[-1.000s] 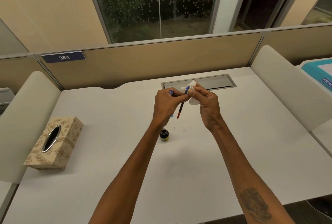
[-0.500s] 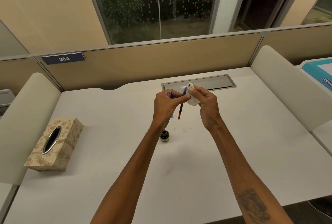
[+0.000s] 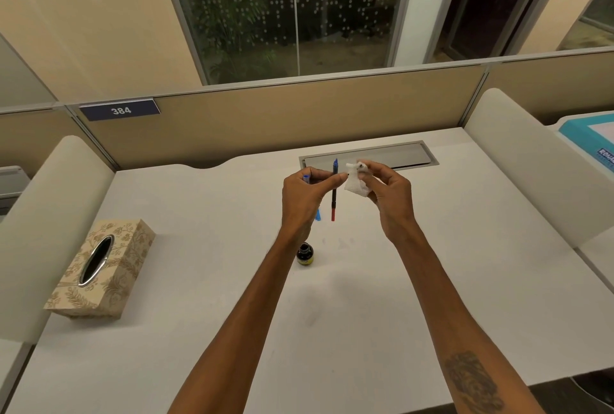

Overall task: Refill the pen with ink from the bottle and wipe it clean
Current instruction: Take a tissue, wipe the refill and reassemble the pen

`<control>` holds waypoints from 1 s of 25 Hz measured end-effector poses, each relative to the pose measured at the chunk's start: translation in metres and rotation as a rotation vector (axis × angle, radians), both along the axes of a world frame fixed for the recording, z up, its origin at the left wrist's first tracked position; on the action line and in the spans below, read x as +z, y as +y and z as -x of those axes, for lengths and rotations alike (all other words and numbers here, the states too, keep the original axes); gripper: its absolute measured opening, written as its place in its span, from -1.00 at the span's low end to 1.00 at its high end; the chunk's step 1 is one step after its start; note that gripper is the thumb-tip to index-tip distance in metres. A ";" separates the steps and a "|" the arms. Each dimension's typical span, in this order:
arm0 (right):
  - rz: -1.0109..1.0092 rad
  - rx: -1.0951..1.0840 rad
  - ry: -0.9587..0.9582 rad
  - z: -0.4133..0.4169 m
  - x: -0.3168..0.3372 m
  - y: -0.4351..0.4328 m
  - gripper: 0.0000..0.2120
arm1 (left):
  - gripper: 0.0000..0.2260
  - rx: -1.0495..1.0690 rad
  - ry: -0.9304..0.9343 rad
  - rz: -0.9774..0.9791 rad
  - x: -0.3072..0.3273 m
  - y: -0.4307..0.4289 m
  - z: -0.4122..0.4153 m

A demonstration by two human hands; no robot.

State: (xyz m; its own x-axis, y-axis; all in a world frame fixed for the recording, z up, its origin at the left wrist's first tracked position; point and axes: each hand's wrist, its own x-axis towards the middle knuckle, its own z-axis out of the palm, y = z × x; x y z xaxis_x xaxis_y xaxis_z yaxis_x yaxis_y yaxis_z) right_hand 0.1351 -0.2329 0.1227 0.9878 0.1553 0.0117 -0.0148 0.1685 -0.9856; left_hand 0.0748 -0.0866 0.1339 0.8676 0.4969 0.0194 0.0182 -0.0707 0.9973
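From your head camera, your left hand pinches the slim dark pen refill with a blue tip and red end between thumb and forefinger, above the white desk. Its long axis stands almost upright — blue tip up and away from you, red end down toward the desk. A second blue plastic pen part sticks out above and below the same closed fist. Your right hand grips a crumpled white tissue in its fingertips, just beside the refill's upper half, not touching it. The small dark glass ink bottle with a yellow label stands upright on the desk beneath your left wrist. The floral beige tissue box sits well apart at your left.
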 end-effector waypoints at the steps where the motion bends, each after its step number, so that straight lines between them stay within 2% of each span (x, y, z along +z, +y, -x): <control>1: 0.005 -0.008 0.002 0.001 0.000 -0.001 -0.84 | -0.83 0.002 -0.003 -0.001 0.000 0.000 0.000; 5: -0.049 0.036 0.040 0.003 0.009 -0.001 -0.88 | -0.83 0.013 -0.010 -0.008 0.002 -0.001 0.002; 7: 0.001 0.046 0.007 0.003 0.012 -0.002 -0.94 | -0.83 0.006 -0.001 -0.024 0.004 -0.003 0.003; 14: 0.043 0.081 -0.041 0.003 0.025 -0.002 -0.71 | -0.81 -0.027 -0.025 -0.038 0.011 -0.007 0.005; 19: -0.139 0.032 0.179 0.000 0.026 -0.002 -0.85 | -0.82 -0.039 -0.060 -0.026 0.011 -0.008 0.003; 25: -0.119 0.115 0.208 -0.001 0.022 -0.009 -0.63 | -0.83 -0.041 -0.052 0.001 0.008 -0.009 0.004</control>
